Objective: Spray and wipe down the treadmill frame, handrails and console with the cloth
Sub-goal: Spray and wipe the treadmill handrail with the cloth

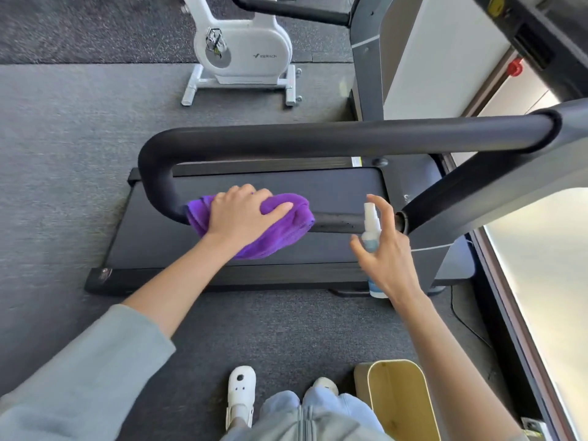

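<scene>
A: Where is the cloth (273,229) seen?

B: One purple cloth is wrapped over the lower bar of the black handrail (318,138), just right of its bend. It is gripped from above by the left hand (241,214), whose fingers are curled round cloth and bar together.

A: And the spray?

B: One small white-topped bottle (370,229) is held upright by the right hand (386,249), near the same bar and right of the cloth. It is pinched low between thumb and palm side, while the other fingers are spread and raised off it. Whether the nozzle is being pressed cannot be told.

A: What is counted beyond that?

B: One treadmill deck (334,189) is seen under the rail, on grey floor (63,138). Two grey sleeves (95,361) are pushed back. Two white shoes are seen at the bottom edge, the left shoe (241,391) shown fully. One yellow bin (401,399) stands beside the right foot. One white exercise bike (245,52) stands behind the treadmill.
</scene>
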